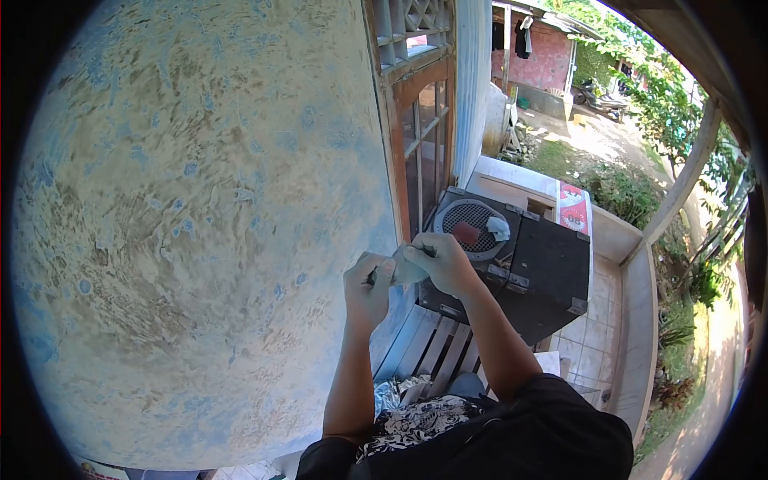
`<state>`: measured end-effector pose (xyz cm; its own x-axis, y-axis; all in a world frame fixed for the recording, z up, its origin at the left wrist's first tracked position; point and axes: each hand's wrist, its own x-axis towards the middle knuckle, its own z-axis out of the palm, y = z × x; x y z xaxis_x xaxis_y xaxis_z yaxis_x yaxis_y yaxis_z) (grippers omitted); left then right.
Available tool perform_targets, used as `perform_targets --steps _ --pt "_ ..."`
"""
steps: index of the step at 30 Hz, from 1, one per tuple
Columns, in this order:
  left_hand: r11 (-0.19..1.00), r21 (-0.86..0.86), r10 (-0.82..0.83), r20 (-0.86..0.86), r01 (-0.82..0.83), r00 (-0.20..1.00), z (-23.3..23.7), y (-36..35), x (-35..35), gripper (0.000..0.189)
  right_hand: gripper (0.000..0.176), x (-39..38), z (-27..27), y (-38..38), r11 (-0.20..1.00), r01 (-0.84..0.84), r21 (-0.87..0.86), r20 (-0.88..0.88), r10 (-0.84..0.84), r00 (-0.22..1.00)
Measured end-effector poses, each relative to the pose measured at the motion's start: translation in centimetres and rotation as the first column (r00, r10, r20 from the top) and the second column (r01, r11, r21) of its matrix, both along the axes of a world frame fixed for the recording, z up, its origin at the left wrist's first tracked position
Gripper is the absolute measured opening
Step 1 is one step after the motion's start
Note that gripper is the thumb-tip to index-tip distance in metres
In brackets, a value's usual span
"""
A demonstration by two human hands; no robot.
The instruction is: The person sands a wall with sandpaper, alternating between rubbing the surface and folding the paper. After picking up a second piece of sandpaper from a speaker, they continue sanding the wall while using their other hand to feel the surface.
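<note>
My left hand [366, 292] is closed, its thumb and fingers pinching a small pale thin sheet [410, 272]. From the other side my right hand [442, 260] grips the same sheet, also closed. The piece spans the short gap between both hands, and the fingers hide much of it. Just beyond the hands rises a wall [216, 232] with patchy blue paint and grey-beige smears. On a black speaker box [552, 260] beside my right arm lie a reddish-brown flat piece [466, 233] and a crumpled white cloth or tissue [498, 229].
A slatted bench [448, 348] stands below my arms, with crinkled silvery wrapping [390, 394] near my body. Past the wall is a wooden-framed window [420, 144]. A low porch wall [636, 320] borders the tiled floor [588, 340] on the right.
</note>
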<state>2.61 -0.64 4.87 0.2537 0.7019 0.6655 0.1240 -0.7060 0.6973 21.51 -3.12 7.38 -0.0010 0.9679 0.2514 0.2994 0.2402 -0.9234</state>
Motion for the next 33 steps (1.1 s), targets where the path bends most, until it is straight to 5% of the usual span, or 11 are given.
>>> perform_targets --steps 2,6,10,12,14,22,24,26,28,29,33 --pt "0.957 -0.259 -0.031 0.345 0.128 0.938 -0.8 0.6 0.4 0.021 0.025 0.2 -1.0 0.8 0.998 0.027 0.062 -0.073 -0.023 0.997" --pt "0.867 -0.377 -0.156 0.415 0.325 0.896 -1.6 1.3 -0.9 0.026 0.019 0.2 -1.1 0.3 0.994 -0.073 0.083 -0.312 0.095 0.945" --pt "0.888 -0.370 -0.162 0.303 0.272 0.939 -1.7 0.9 -0.4 0.024 0.019 -0.1 -0.6 -0.5 0.988 -0.155 -0.002 -0.168 0.152 0.974" --pt "0.887 -0.374 -0.157 0.309 0.272 0.938 -1.3 0.7 0.3 0.023 0.019 -0.6 -0.9 -0.2 1.000 -0.004 -0.007 -0.174 0.003 0.985" --pt "0.736 -0.508 -0.069 0.601 0.448 0.796 -0.8 0.5 0.9 0.024 0.022 -0.9 -0.8 0.0 0.998 0.053 0.016 -0.163 -0.050 0.985" --pt "0.927 -0.343 -0.071 0.240 0.153 0.968 -1.0 0.8 1.1 0.027 0.029 -1.8 0.5 -0.6 0.994 -0.058 0.088 -0.001 0.058 0.998" --pt "0.949 -0.306 -0.006 0.230 0.078 0.973 -0.4 0.3 1.0 0.026 0.029 -1.8 0.4 -0.3 0.938 0.168 0.303 0.109 -0.209 0.972" --pt "0.999 0.028 -0.034 0.108 0.031 0.994 0.1 0.3 0.7 0.026 0.028 -1.2 0.3 0.2 0.945 0.154 0.288 0.091 -0.187 0.978" --pt "0.976 -0.193 -0.053 0.232 0.099 0.971 0.0 0.2 0.8 0.026 0.027 -0.8 -0.2 0.8 0.952 0.133 0.276 0.080 -0.161 0.984" --pt "0.900 -0.392 -0.044 0.355 0.191 0.934 0.1 0.2 0.9 0.026 0.026 -0.6 -0.8 1.3 0.960 0.172 0.222 -0.009 -0.175 0.985" --pt "0.909 -0.348 -0.079 0.396 0.229 0.915 -0.7 1.7 0.6 0.026 0.025 -0.9 -1.5 1.7 0.962 0.265 0.060 -0.462 -0.208 0.862"
